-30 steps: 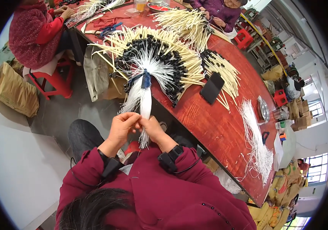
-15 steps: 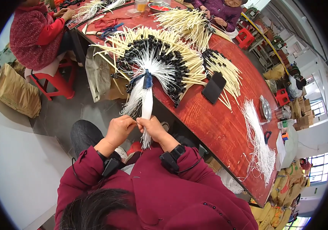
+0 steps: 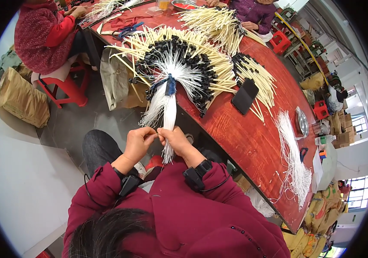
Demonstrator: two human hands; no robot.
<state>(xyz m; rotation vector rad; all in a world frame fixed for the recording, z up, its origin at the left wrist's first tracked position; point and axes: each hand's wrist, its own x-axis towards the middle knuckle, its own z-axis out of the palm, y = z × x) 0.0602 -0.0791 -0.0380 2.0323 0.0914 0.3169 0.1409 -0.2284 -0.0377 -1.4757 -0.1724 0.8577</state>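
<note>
A thick bundle of white strings (image 3: 169,112) hangs over the near table edge, tied round with a dark blue cloth strip (image 3: 169,85). Above the tie the strings fan out to many pale sticks with black ends (image 3: 212,71), spread on the table. My right hand (image 3: 177,141) is closed at the lower part of the bundle, whose loose ends show below it. My left hand (image 3: 137,144) is pinched just left of it, fingertips nearly touching the right ones. Whatever the left fingers hold is too small to make out.
On the red table (image 3: 231,139) lie a black phone (image 3: 245,96), a loose heap of white strings (image 3: 295,165) and a metal dish (image 3: 302,121). More sticks (image 3: 218,26) lie at the back. Two people work at the far side and far left, one on a red stool (image 3: 69,88).
The whole view has shifted slightly. My hands stay fingertip to fingertip by the bundle. One hand of the person at the far side has moved left, away from their other hand.
</note>
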